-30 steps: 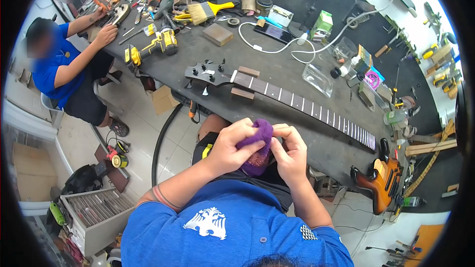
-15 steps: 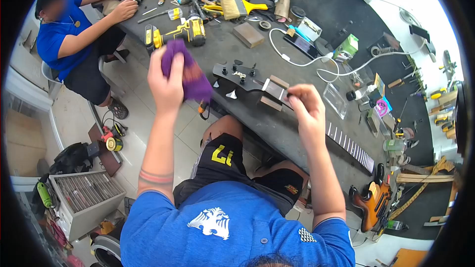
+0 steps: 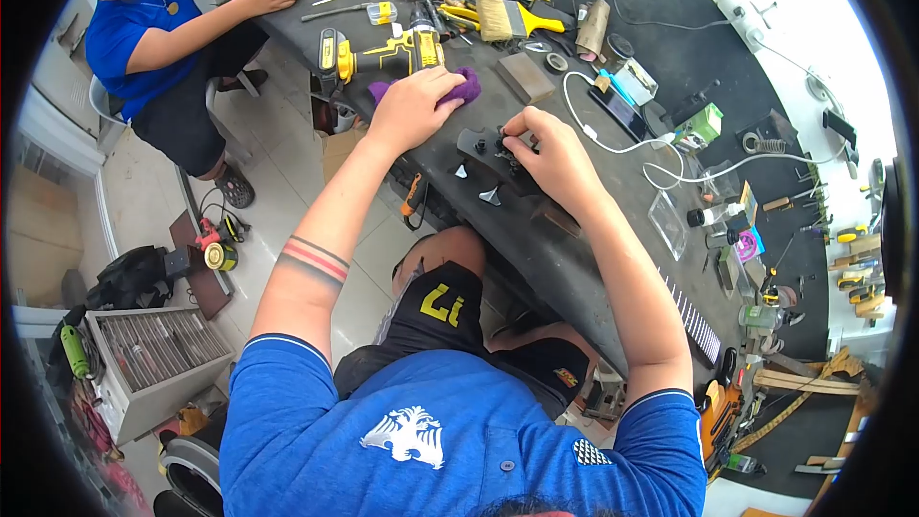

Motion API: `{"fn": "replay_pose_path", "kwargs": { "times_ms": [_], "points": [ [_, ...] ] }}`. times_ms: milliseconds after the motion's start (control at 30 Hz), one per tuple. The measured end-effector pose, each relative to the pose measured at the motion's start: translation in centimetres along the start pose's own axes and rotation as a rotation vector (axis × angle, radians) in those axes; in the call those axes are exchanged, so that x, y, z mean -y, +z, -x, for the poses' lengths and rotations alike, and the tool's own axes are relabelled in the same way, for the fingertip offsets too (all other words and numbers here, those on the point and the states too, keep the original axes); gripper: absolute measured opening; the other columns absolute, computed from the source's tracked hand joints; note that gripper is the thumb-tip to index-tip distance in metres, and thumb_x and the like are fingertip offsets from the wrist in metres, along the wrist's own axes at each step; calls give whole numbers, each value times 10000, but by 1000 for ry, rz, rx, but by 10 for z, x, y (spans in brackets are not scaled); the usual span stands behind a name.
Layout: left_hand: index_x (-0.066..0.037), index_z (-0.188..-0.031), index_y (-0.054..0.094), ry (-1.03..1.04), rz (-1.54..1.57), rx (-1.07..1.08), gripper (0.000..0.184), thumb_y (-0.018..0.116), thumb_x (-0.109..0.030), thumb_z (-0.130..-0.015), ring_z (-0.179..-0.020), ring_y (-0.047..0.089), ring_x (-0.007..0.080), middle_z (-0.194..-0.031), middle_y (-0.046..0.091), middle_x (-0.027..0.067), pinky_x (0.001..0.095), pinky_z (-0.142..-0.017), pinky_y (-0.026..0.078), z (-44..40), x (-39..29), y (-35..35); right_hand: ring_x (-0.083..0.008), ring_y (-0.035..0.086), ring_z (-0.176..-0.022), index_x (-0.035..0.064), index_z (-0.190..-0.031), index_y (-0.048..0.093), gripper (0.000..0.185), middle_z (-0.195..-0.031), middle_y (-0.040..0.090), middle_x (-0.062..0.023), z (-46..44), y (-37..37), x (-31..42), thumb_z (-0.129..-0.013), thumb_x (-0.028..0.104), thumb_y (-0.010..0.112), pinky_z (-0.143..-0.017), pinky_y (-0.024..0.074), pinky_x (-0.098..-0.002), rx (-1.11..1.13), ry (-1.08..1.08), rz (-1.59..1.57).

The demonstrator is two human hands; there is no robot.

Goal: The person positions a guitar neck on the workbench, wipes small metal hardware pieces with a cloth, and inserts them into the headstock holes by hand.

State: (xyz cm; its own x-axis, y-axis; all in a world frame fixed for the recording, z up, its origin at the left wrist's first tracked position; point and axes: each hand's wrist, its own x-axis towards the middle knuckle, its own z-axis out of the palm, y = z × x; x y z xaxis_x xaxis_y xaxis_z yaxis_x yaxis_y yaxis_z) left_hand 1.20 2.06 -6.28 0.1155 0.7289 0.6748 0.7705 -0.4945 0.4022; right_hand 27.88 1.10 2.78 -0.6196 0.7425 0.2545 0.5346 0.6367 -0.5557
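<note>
My left hand (image 3: 416,110) is closed on a crumpled purple cloth (image 3: 467,88), which rests on the bench just in front of the drill. A guitar neck lies along the bench's near side, with its black headstock (image 3: 472,146) pointing left and its fretboard (image 3: 697,327) running to the right. Over the headstock, my right hand (image 3: 550,153) pinches a small black part beside the tuner posts; the fingers partly hide it. White-tipped tuner buttons (image 3: 490,196) stick out from the headstock's near edge. My right forearm covers the middle of the neck.
A yellow cordless drill (image 3: 388,56), a wide paintbrush (image 3: 512,19) and a block (image 3: 525,78) lie beyond my hands. A white cable (image 3: 661,168) loops across the bench. At the left, a co-worker (image 3: 144,29) sits at the bench. An orange guitar body (image 3: 720,412) stands at the right.
My left hand has brought the purple cloth down onto the bench from mid-air. My right hand has shifted left along the neck, with the small black part, to the headstock's tuners.
</note>
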Motion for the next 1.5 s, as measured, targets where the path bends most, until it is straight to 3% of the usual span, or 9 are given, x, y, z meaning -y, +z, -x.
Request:
{"fn": "replay_pose_path", "kwargs": {
  "times_ms": [300, 900, 1000, 1200, 1500],
  "points": [
    [-100, -1206, 736, -39, -16, 16, 300, 786, -223, -937, -1069, 718, 347, -1099, 720, 108, 475, -908, 580, 0, -1, -1, -361, 689, -1085, 28, -1049, 671, 149, -1043, 721, -132, -8, -8, 6, -950, 86, 766, -940, 556, -475, 109, -198, 178],
    [-91, -1204, 732, -45, 24, -20, 302, 781, -224, -937, -1074, 714, 356, -1103, 723, 122, 476, -907, 580, 2, 3, 0, -362, 708, -1126, 45, -1160, 660, 242, -1102, 742, -147, -15, -8, 17, -937, 68, 752, -994, 568, -473, 203, -61, 171],
    [-103, -1235, 741, -76, 21, 33, 322, 765, -231, -940, -1113, 726, 359, -1178, 741, 130, 482, -939, 594, 1, 3, -2, -360, 694, -1159, 46, -1180, 676, 255, -1119, 729, -147, -15, -8, 17, -934, 58, 743, -1021, 560, -471, 214, -55, 183],
    [-96, -1221, 740, -72, 29, 18, 312, 768, -226, -939, -1104, 723, 361, -1166, 737, 128, 484, -929, 593, 1, 3, -2, -356, 659, -1221, 35, -1131, 710, 210, -1150, 697, -140, -17, -15, 20, -922, 47, 731, -1061, 543, -471, 224, -154, 298],
    [-84, -1197, 734, -71, 31, 1, 302, 786, -230, -937, -1077, 713, 354, -1114, 730, 116, 472, -915, 581, 2, -2, -4, -365, 678, -1180, 29, -1096, 732, 176, -1125, 708, -148, -28, -15, 14, -925, 71, 727, -1053, 551, -473, 342, -207, 384]
  ]
}}
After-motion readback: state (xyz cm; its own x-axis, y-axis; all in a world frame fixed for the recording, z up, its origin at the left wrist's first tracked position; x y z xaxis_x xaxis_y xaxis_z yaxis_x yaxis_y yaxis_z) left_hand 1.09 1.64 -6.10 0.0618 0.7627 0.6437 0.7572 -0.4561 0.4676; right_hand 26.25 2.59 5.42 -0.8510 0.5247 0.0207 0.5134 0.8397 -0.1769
